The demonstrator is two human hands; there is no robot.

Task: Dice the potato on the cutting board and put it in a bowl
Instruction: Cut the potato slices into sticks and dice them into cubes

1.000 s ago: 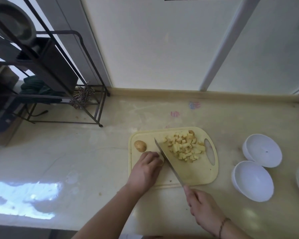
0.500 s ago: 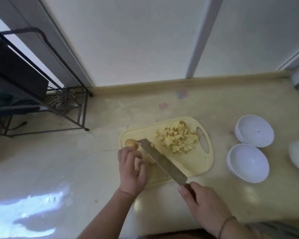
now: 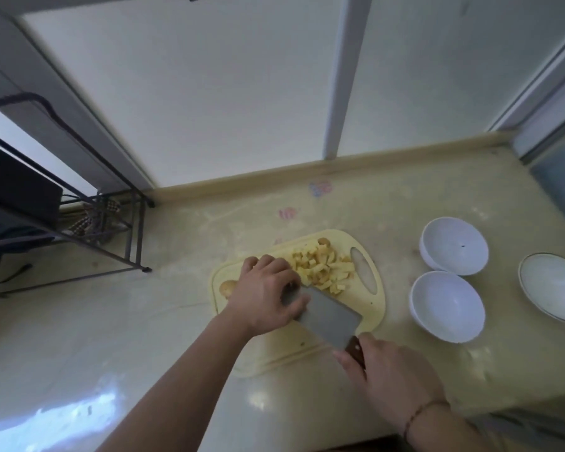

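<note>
1. From my remote station I see two white bowls on the tabletop [image 3: 405, 203] right of the cutting board [image 3: 369, 308]: the far bowl [image 3: 454, 245] holds nothing but a small dark speck, and the near bowl [image 3: 447, 306] has nothing in it.
2. A third white dish [image 3: 553, 285] with a thin dark rim line sits at the right edge, partly cut off, its inside bare.
3. The diced potato [image 3: 323, 269] lies heaped on the board's far half, none of it in a bowl; a whole small potato [image 3: 226, 287] rests at the board's left end.
4. My left hand [image 3: 265, 298] lies over the cleaver [image 3: 331, 316], the thumb pressed on the flat of the blade; its fingers curl down past the blade's tip, and I cannot tell what they hold.
5. My right hand [image 3: 388, 376] grips the brown handle, fingers wrapped round it.
6. The left hand hides the blade's tip and the board beneath it.
7. A dark wire rack [image 3: 118, 223] at left is cut off; its contents are too blurred to name.
</note>
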